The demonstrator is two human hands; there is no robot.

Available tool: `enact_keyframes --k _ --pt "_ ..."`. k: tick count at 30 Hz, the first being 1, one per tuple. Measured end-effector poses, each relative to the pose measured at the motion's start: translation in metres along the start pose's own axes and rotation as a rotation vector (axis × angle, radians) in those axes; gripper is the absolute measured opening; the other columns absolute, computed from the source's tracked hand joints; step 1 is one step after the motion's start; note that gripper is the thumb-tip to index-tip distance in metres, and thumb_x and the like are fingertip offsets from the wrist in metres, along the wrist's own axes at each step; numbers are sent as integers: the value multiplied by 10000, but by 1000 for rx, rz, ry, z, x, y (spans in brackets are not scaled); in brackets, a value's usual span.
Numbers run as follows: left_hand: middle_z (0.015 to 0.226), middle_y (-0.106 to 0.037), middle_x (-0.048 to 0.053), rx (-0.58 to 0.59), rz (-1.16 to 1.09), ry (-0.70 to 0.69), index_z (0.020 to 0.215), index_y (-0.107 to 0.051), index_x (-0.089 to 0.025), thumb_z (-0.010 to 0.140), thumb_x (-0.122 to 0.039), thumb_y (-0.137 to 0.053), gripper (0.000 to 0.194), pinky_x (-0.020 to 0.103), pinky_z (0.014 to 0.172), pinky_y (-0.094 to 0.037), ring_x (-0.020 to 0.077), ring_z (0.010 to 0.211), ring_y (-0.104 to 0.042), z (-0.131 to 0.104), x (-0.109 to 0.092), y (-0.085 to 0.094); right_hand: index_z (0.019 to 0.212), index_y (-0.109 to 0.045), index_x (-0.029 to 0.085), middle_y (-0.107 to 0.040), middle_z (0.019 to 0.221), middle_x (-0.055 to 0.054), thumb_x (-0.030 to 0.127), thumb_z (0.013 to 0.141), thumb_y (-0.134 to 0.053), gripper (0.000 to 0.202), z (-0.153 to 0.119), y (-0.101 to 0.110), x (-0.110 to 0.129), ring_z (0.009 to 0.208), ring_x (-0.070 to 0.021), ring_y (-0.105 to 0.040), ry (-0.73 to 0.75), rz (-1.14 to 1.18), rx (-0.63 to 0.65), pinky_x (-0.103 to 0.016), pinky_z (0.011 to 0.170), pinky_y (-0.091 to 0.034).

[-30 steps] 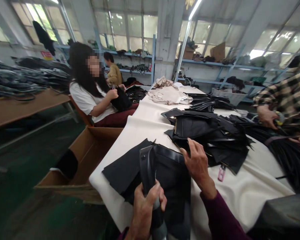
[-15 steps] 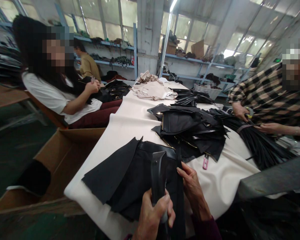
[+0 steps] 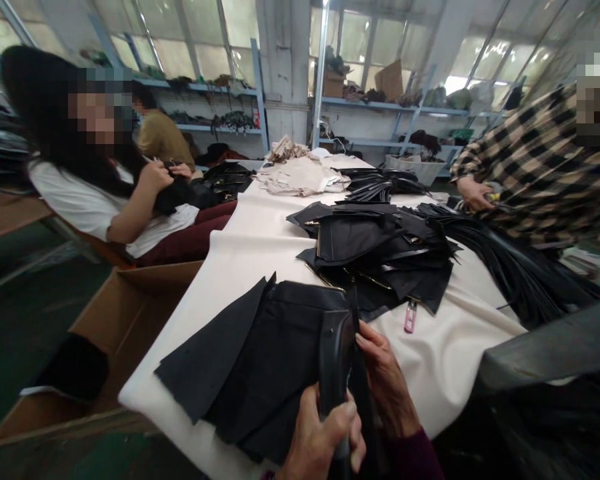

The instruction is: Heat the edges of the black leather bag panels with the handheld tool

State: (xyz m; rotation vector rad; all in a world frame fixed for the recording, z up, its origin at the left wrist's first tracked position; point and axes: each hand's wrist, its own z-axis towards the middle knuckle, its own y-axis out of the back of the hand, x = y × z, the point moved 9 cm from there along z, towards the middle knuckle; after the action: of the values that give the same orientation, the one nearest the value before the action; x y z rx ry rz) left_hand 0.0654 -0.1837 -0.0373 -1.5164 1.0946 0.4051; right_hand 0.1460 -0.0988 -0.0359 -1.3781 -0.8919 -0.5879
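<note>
My left hand is closed round a long black hand tool that looks like a stapler. The tool's far end lies over the right edge of a black leather panel piece with a zip along its top. My right hand pinches a narrow black strip along that same edge, just right of the tool. The lower part of the strip and the tool's underside are hidden by my hands.
A pile of black zipped pieces lies beyond, with a pink-handled snipper before it. Black strips lie at right, near a co-worker. A cardboard box stands left of the white-covered table. A metal bar juts in at right.
My left hand has moved right with the stapler-like tool, closer to my right hand. My right hand stays at the strip. The co-worker at right has drawn one hand away from the strips.
</note>
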Motion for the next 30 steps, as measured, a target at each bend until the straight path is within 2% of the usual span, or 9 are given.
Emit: enact_keyframes --k 5,8,13,16,21,26,30 --pt "569 -518 -62 -15 34 -68 881 -468 -171 780 -461 -638 351 214 436 -321 68 413 -476 8 -18 -4 1149 -658 206 -714 913 -37 235 846 -601 310 -15 -2 -2 736 -168 -633 2 -97 75 -275 700 -464" --pt "564 -501 -58 -47 31 -128 864 -495 -161 802 -418 -619 292 226 443 -307 75 422 -471 9 -30 -2 1152 -655 203 -707 904 -42 250 858 -591 305 -20 -5 -1 775 -182 -630 1 -115 80 -292 737 -461" --pt "555 -500 -48 -99 25 -165 825 -521 -156 804 -414 -622 278 217 429 -283 72 414 -462 0 -35 8 1196 -631 237 -704 1052 -48 309 855 -595 351 -12 -5 0 926 -220 -637 23 -187 -12 -327 823 -474" --pt "530 -507 -50 -134 -19 -190 818 -540 -156 769 -433 -656 304 209 415 -286 73 392 -469 -7 -34 15 1183 -637 223 -713 1023 -53 361 847 -593 366 -5 -5 -1 917 -236 -640 80 -289 -101 -343 801 -496" --pt "510 -505 -51 -145 -18 -279 802 -560 -156 780 -402 -642 260 196 377 -287 75 362 -465 -16 -40 27 1012 -687 159 -710 908 -61 369 791 -669 306 2 -21 -8 808 -222 -632 118 -590 -60 -324 714 -509" --pt "509 -513 -53 -170 -17 -280 802 -548 -153 796 -397 -629 257 189 377 -287 69 358 -468 -23 -39 37 905 -685 147 -689 796 -30 353 739 -711 266 6 -34 -18 663 -171 -608 20 -414 19 -275 602 -488" --pt "494 -501 -67 -118 -29 -256 801 -522 -159 766 -449 -652 320 198 380 -306 69 340 -462 -27 -33 31 826 -658 155 -633 694 13 352 739 -709 221 4 -47 -17 569 -119 -541 11 -352 72 -221 526 -425"
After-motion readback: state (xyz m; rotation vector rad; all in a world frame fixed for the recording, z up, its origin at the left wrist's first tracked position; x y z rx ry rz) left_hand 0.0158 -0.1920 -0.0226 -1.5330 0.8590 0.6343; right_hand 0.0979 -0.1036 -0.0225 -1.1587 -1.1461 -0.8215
